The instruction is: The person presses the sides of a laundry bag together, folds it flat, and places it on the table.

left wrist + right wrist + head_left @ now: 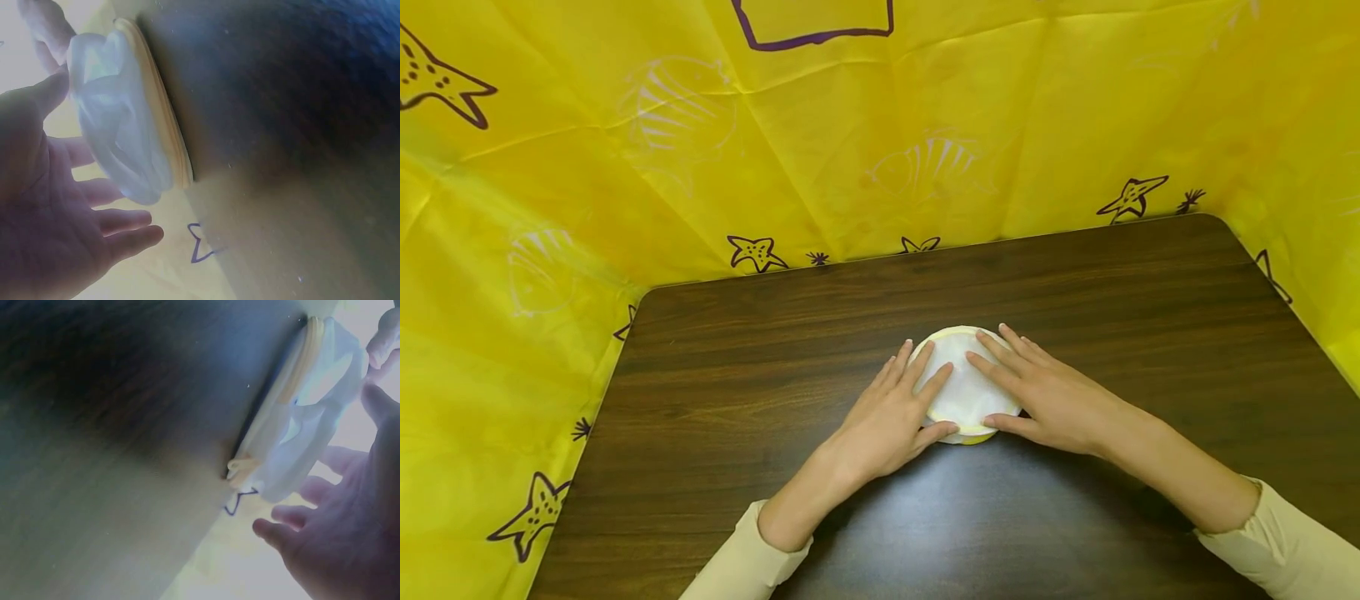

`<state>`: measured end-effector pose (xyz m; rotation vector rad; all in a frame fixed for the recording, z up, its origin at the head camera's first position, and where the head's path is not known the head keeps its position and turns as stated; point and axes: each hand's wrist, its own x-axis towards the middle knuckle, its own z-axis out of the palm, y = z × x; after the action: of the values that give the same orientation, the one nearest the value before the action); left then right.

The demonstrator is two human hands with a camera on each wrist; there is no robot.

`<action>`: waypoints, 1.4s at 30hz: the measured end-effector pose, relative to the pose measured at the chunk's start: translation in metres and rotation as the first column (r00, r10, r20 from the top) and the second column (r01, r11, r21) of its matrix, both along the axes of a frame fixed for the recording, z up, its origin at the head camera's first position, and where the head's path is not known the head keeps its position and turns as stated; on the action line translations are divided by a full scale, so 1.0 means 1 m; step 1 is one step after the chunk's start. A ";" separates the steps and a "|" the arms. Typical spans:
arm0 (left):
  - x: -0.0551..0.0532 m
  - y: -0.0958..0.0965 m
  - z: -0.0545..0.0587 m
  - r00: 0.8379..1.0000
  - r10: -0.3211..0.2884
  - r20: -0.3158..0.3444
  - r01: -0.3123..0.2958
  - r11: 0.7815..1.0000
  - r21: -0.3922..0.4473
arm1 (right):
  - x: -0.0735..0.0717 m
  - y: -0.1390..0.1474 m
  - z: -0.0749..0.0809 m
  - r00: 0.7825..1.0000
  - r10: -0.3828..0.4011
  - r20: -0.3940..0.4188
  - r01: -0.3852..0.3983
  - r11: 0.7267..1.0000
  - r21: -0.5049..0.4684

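Note:
A round, pale white mesh bag (964, 393) with yellow trim lies on the table in the head view. My left hand (887, 417) rests on its left side, fingers spread and fairly straight, with the thumb at the near rim. From the other side my right hand (1060, 400) touches the bag's top and right edge, its fingers likewise extended. In the left wrist view the bag (119, 125) shows soft, sheer, rumpled sides above a stacked yellowish band (164, 112) at the tabletop. A small yellowish tab (242, 467) sticks out low on the bag in the right wrist view.
The dark wood-grain table (760, 358) has rounded far corners. Behind it and along both sides hangs a yellow cloth (820, 158) printed with starfish and fish outlines. Light-coloured sleeves (752, 554) cover both forearms.

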<state>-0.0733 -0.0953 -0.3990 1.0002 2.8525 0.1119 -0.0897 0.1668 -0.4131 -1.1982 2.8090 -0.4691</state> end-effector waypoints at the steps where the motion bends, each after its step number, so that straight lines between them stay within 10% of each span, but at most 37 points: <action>1: 0.000 -0.001 0.000 1.000 0.002 -0.002 -0.002 1.000 0.004 | 0.000 0.000 0.000 1.000 -0.002 0.002 0.002 1.000 -0.005; 42: -0.002 -0.003 -0.007 0.987 0.084 0.137 -0.079 0.996 -0.037 | -0.003 0.010 -0.011 0.988 -0.063 0.144 0.061 0.998 0.019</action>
<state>-0.0757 -0.0979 -0.4061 0.8353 2.7602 0.1377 -0.0926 0.1772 -0.4242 -1.0316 2.7276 -0.5158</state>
